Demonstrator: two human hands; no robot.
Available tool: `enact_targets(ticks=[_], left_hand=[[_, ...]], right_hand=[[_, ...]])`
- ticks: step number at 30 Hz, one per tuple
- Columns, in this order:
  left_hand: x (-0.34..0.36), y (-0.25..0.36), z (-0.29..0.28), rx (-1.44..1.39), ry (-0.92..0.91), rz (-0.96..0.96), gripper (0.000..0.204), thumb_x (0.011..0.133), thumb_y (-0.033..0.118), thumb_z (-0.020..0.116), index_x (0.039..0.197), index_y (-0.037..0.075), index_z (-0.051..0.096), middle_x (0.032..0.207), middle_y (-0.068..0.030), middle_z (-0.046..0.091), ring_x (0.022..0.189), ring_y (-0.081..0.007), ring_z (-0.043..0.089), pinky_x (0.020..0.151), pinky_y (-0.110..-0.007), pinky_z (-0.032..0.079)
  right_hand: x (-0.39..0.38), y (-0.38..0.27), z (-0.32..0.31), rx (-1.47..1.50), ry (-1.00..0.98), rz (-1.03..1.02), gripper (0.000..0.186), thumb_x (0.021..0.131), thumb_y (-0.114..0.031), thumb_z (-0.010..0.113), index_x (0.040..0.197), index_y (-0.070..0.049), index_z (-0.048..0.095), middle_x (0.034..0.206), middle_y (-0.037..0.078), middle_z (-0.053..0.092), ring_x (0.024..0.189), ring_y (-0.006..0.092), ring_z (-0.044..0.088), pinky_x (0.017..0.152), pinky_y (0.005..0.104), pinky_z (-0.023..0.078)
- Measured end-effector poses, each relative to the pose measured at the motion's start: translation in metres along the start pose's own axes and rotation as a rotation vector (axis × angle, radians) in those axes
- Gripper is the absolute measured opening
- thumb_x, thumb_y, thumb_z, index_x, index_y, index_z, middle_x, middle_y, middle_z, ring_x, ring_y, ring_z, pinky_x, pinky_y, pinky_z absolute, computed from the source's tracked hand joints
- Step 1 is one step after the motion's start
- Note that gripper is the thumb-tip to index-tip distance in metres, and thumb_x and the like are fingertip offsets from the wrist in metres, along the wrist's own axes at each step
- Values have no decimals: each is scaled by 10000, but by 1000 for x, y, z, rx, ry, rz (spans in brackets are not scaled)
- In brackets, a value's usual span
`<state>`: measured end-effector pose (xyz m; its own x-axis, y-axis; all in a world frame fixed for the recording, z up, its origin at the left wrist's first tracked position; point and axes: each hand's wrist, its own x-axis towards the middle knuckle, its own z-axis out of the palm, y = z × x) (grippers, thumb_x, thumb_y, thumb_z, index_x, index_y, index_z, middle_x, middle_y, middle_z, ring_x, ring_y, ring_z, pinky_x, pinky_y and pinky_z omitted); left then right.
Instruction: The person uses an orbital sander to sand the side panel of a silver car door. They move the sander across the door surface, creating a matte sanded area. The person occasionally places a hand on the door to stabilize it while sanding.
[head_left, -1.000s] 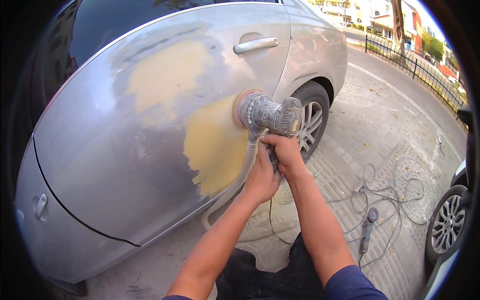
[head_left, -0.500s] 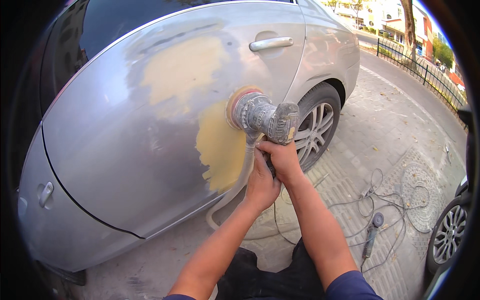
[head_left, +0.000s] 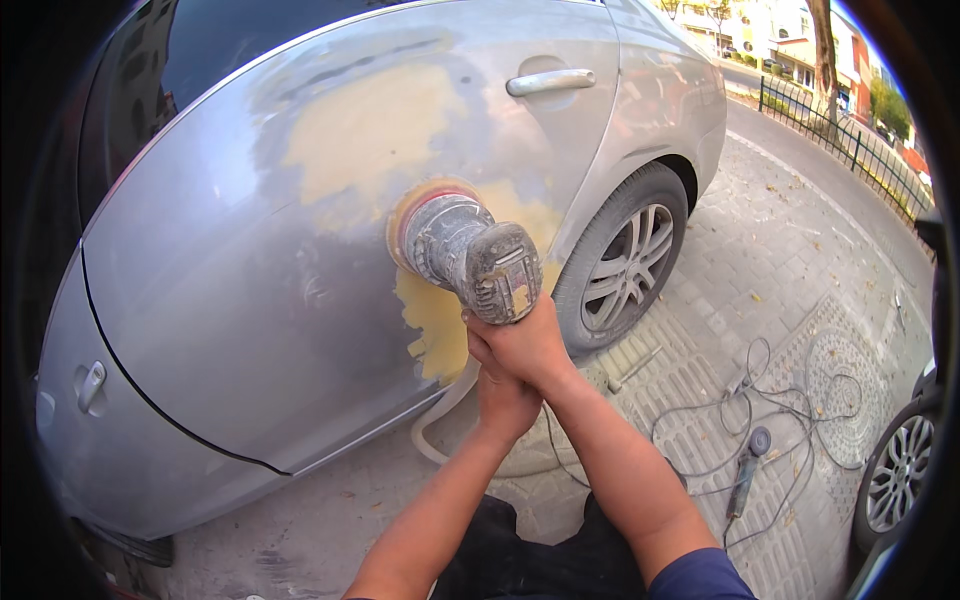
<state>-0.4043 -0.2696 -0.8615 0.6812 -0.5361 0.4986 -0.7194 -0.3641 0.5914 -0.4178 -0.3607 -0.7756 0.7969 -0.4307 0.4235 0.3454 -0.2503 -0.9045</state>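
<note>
Both my hands are wrapped around the handle of a dusty grey electric sander (head_left: pixel 445 240). My right hand (head_left: pixel 532 345) grips just below the motor housing, and my left hand (head_left: pixel 503 392) is closed beneath it, its fingers partly hidden. The round pad with a reddish rim lies against the silver car door (head_left: pixel 240 300). It sits at the upper left edge of a yellow filler patch (head_left: pixel 440 335). Above it is a paler, smoother filler patch (head_left: pixel 370 130) with grey sanded paint around it. A pale hose (head_left: pixel 432 425) hangs below my hands.
The car's rear wheel (head_left: pixel 625 260) stands right of the sander. On the paving lie tangled dark cords (head_left: pixel 715 415) and a second power tool (head_left: pixel 742 480), near a round manhole cover (head_left: pixel 845 400). Another car's wheel (head_left: pixel 898 470) is at the right edge.
The sander has moved left and slightly down across the door, from the lower patch's upper right to its upper left. Both hands went with it, keeping their grip.
</note>
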Motion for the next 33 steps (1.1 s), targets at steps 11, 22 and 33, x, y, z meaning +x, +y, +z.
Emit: enact_targets(ticks=[11, 22, 33], left_hand=[[30, 20, 9, -11, -32, 25, 1007, 953, 67, 652, 1665, -1, -57, 1590, -331, 443, 1425, -518, 502, 1130, -528, 449], [8, 7, 14, -80, 122, 27, 1018, 933, 132, 729, 1619, 7, -13, 1524, -316, 509, 1319, -503, 589, 1006, -563, 509], [19, 11, 14, -45, 51, -26, 994, 927, 57, 670, 1656, -18, -2, 1565, -323, 492, 1342, -509, 575, 1040, -569, 503]], right_hand=[[24, 20, -36, 713, 182, 294, 90, 853, 66, 698, 885, -18, 689, 768, 20, 657, 646, 130, 629, 573, 282, 506], [11, 17, -17, 112, 2, 8, 399, 810, -174, 844, 1128, 35, 725, 997, 167, 781, 919, 272, 768, 849, 401, 588], [20, 24, -29, 604, 64, 272, 85, 833, 32, 750, 894, 0, 701, 801, 34, 681, 630, 127, 617, 570, 292, 478]])
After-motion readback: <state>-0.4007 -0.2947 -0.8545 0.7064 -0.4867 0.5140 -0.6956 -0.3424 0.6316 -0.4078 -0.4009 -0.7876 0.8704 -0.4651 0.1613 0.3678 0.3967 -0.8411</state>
